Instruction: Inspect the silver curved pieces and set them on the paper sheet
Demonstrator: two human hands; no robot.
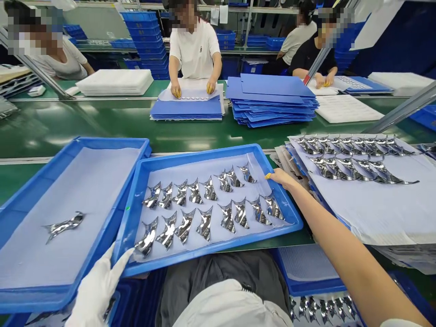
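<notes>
A blue plastic tray [218, 254] sits tilted at the table edge in front of me, lined with a white sheet. Two rows of shiny, curved chrome parts [204, 222] lie on the sheet. My left hand [97, 281], in a white glove, grips the tray's near left corner, its fingers partly hidden by the rim. On the far right side my right hand [282, 178] is closed over the rim, with a yellow cover on a fingertip. A second blue tray [75, 143] stands to the left, holding a single chrome part [66, 225].
To the right, more chrome parts [361, 169] rest on a white sheet [384, 209] atop a stack. Beyond the green belt [112, 122] are blue sheets [272, 102] and several co-workers, one with hands on a white sheet [194, 91]. More trays [313, 286] sit below table level.
</notes>
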